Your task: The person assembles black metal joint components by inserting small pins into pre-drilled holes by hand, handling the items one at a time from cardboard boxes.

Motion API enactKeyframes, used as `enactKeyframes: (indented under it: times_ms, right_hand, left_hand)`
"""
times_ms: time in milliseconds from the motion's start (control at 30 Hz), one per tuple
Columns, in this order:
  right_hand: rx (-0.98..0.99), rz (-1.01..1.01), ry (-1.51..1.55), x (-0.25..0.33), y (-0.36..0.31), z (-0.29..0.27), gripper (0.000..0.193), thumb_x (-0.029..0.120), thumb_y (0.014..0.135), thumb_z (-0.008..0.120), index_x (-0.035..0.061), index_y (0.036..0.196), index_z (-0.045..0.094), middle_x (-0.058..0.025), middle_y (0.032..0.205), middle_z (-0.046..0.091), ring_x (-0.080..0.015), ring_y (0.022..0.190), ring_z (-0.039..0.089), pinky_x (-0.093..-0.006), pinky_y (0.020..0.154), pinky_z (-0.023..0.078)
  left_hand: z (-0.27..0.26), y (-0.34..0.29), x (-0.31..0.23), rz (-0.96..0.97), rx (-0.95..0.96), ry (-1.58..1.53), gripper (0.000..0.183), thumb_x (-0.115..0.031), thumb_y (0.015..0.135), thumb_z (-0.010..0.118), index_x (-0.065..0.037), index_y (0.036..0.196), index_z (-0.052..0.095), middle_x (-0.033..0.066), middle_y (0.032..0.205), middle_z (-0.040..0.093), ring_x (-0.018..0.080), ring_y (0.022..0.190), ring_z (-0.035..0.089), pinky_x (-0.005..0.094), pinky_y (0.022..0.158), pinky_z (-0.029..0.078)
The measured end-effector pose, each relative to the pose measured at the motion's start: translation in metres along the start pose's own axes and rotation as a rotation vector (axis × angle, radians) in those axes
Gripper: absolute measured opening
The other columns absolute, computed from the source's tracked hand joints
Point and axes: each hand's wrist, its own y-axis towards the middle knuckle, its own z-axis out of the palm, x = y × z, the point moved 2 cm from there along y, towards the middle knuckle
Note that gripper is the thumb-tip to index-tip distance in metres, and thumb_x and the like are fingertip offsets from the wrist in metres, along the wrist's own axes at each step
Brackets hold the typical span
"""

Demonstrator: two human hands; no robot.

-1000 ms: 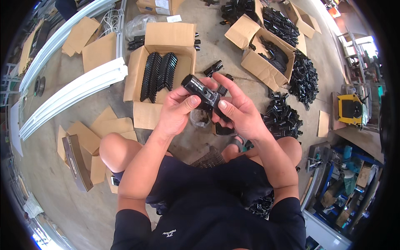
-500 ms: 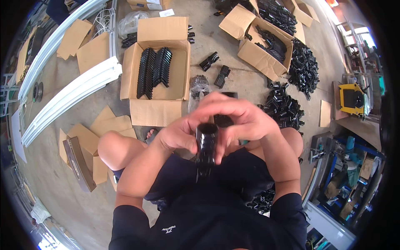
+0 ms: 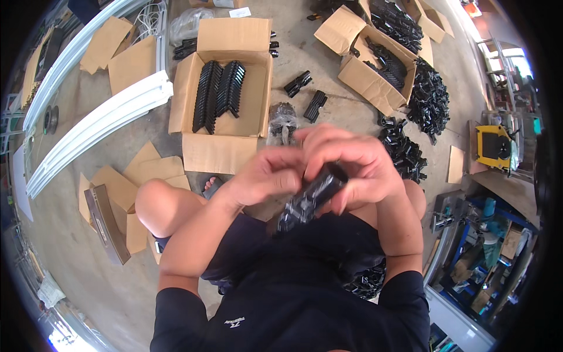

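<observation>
The view is bright, with glare at the right and lower-left rims, curved dark edges and slightly blurred hands (image 3: 267,178).

A workshop: concrete floor (image 3: 132,287), heaped black parts (image 3: 429,97) far right, long white rails (image 3: 102,124) at left, and a rack (image 3: 489,258) (blue-framed, crammed with odds and ends) near right.

White strips (image 3: 111,114): long, on the left floor
Dark reel (image 3: 51,120): round, left, between the strips
Cardboard panels (image 3: 132,73): tan, far left, beside the strips
Plastic bag (image 3: 192,26): clear, crumpled, far
Brown box (image 3: 107,223): long, narrow, near left, among flattened cardboard (image 3: 151,170)
Cardboard sheet (image 3: 456,164): flat, right
Yellow-framed machine (image 3: 494,148): right, beside that sheet
Blue-framed rack (image 3: 454,253): near right, crowded with oddments
</observation>
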Motion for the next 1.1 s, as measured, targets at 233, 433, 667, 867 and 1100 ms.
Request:
enactKeyframes:
  times_ms: [233, 433, 667, 867, 1100]
  right_hand:
    - [-0.324, 0.046, -0.665, 0.003, -0.001, -0.011, 0.043, 0.022, 0.072, 0.09, 0.0046, 0.107, 0.07, -0.0085, 0.097, 0.067, -0.0264, 0.091, 0.061, -0.0363, 0.082, 0.05]
    - [-0.443, 0.085, -0.665, -0.009, -0.004, 0.0, 0.042, 0.019, 0.074, 0.089, 0.0045, 0.11, 0.071, -0.0085, 0.096, 0.067, -0.0249, 0.089, 0.063, -0.0353, 0.078, 0.051]
    - [-0.466, 0.188, -0.587, -0.01, -0.008, 0.001, 0.04, 0.02, 0.077, 0.088, 0.0038, 0.111, 0.072, -0.0089, 0.094, 0.067, -0.0233, 0.085, 0.064, -0.0339, 0.076, 0.052]
    - [-0.545, 0.266, -0.464, -0.026, -0.014, 0.003, 0.037, 0.02, 0.082, 0.085, 0.0023, 0.111, 0.072, -0.0061, 0.092, 0.066, -0.0171, 0.083, 0.063, -0.0307, 0.076, 0.051]
    - [-0.664, 0.397, -0.23, -0.051, -0.02, 0.007, 0.039, 0.022, 0.084, 0.085, -0.0023, 0.111, 0.071, -0.0034, 0.089, 0.065, -0.0108, 0.081, 0.059, -0.0277, 0.073, 0.05]
  left_hand:
    - [0.006, 0.014, -0.019, 0.464, -0.406, 0.895, 0.044, -0.004, 0.084, 0.079, 0.001, 0.126, 0.067, 0.0118, 0.111, 0.073, 0.017, 0.099, 0.068, 0.0305, 0.087, 0.054]
    - [-0.003, 0.015, -0.006, 0.341, -0.421, 0.665, 0.048, -0.004, 0.089, 0.078, 0.004, 0.134, 0.063, 0.011, 0.117, 0.071, 0.016, 0.105, 0.066, 0.0328, 0.095, 0.053]
    - [-0.01, 0.016, 0.01, 0.243, -0.422, 0.451, 0.046, -0.007, 0.09, 0.077, 0.001, 0.133, 0.063, 0.0069, 0.112, 0.073, 0.0102, 0.097, 0.066, 0.0267, 0.087, 0.054]
    - [-0.01, 0.02, 0.014, 0.172, -0.436, 0.348, 0.046, -0.011, 0.094, 0.075, 0.001, 0.136, 0.061, 0.004, 0.11, 0.072, 0.0081, 0.098, 0.065, 0.0254, 0.087, 0.053]
    - [-0.013, 0.022, 0.016, 0.123, -0.424, 0.342, 0.038, -0.016, 0.099, 0.07, 0.002, 0.131, 0.063, 0.0036, 0.111, 0.071, 0.0078, 0.1, 0.063, 0.0253, 0.088, 0.052]
